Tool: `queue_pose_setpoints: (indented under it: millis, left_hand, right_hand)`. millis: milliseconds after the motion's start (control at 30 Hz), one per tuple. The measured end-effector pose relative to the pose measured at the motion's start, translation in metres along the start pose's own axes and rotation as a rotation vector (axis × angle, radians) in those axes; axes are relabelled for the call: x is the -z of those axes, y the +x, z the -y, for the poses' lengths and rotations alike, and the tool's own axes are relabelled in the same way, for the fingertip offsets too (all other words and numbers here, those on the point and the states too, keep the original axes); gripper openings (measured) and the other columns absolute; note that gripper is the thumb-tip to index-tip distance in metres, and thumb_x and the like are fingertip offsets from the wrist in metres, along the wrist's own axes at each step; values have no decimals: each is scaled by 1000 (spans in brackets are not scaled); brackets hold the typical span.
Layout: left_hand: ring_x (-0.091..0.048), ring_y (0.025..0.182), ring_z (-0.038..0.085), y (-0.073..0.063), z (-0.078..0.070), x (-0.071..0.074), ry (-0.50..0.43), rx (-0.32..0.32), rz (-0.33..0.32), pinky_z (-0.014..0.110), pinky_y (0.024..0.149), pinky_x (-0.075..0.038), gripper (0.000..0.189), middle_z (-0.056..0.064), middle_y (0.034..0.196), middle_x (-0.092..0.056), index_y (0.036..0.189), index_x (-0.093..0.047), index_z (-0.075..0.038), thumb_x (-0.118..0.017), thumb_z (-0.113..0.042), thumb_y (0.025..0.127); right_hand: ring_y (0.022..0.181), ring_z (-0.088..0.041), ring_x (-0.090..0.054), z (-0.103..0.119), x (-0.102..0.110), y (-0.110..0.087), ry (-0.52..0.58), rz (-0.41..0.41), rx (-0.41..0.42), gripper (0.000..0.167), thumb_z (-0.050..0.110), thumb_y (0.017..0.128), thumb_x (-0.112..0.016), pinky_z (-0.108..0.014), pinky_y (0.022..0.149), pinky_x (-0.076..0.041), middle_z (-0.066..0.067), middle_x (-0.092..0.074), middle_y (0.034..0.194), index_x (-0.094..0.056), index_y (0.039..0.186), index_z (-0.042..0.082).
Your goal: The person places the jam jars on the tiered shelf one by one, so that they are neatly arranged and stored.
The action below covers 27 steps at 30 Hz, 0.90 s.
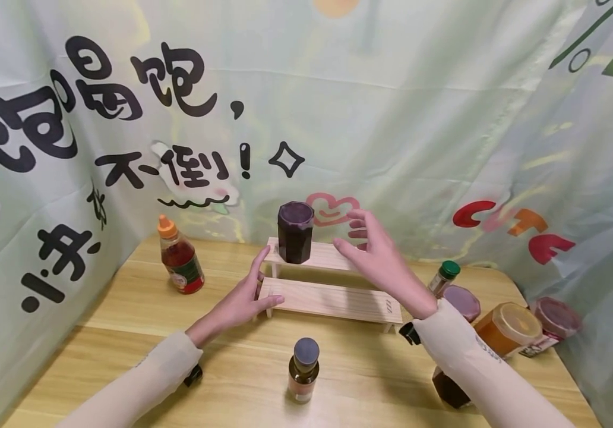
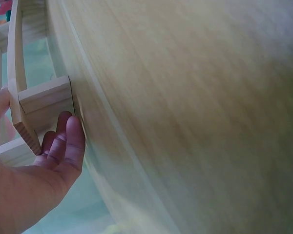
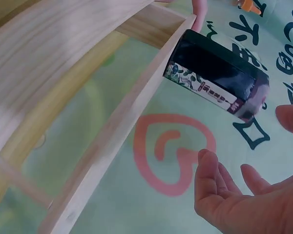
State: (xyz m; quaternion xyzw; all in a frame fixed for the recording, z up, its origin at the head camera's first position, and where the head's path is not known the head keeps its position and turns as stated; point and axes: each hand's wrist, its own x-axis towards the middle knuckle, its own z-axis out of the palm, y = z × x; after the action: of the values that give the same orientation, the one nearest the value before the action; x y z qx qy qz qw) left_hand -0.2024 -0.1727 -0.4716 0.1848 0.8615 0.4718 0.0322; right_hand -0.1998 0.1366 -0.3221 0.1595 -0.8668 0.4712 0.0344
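Note:
A dark jar point(image 1: 295, 235) stands upright near the left end of the upper board of a two-tier wooden rack point(image 1: 333, 299). In the right wrist view the jar point(image 3: 215, 75) shows a printed paper label. The left hand point(image 1: 239, 300) holds the rack's left end, its thumb on the lower board. Seen from the left wrist, that hand point(image 2: 44, 180) has its fingers bent around the board's end point(image 2: 27, 131). To the right of the jar, apart from it, the right hand point(image 1: 373, 252) hovers over the upper board with spread, loosely bent fingers and nothing in them.
A red sauce bottle point(image 1: 180, 258) with an orange cap stands at the left. In front of the rack is a small dark-capped bottle point(image 1: 303, 371). Several jars, including an orange one point(image 1: 504, 333), and a green-capped bottle point(image 1: 445, 276) stand at the right. A printed curtain point(image 1: 392, 119) hangs behind.

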Motion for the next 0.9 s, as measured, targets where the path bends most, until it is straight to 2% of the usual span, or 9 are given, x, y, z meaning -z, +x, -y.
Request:
queue_pose_setpoints:
  millis: [167,467,700,767,900]
  left_hand:
    - [-47,75,19,-1,1,0,-10,7,-3,35,65,-42,115,13,108,-51,174,4,-45,-84,-34,100]
    - [-46,77,20,-2,2,0,-10,2,-9,35,66,-43,115,14,109,-51,174,3,-44,-84,-35,100]
    - [-48,78,21,-1,1,-1,-9,6,-6,36,67,-44,115,14,111,-51,174,3,-44,-84,-35,100]
    - [-47,77,20,-1,1,-1,-8,5,-4,36,67,-43,115,14,109,-50,174,3,-44,-84,-34,100]
    - [-46,76,20,1,-1,-1,-6,1,0,34,65,-42,115,13,107,-49,175,3,-43,-84,-34,100]
  right_hand:
    - [136,-34,-56,-5,16,-16,-5,5,-4,59,21,107,-71,-56,111,-47,-13,-54,150,-46,159,10]
    - [137,-31,-58,-2,48,-58,-12,-28,22,54,26,110,-70,-53,109,-48,-8,-53,155,-49,157,11]
    - [130,-30,-63,-4,70,-95,-103,-74,12,47,26,111,-69,-23,96,-51,-6,-58,152,-54,153,12]
    - [128,-28,-63,-7,75,-105,-107,-92,-1,47,26,110,-69,-19,93,-51,-7,-59,150,-54,152,13]
    - [123,-9,-64,-21,83,-123,-153,-150,6,46,22,108,-73,-12,92,-48,-9,-64,143,-57,150,12]
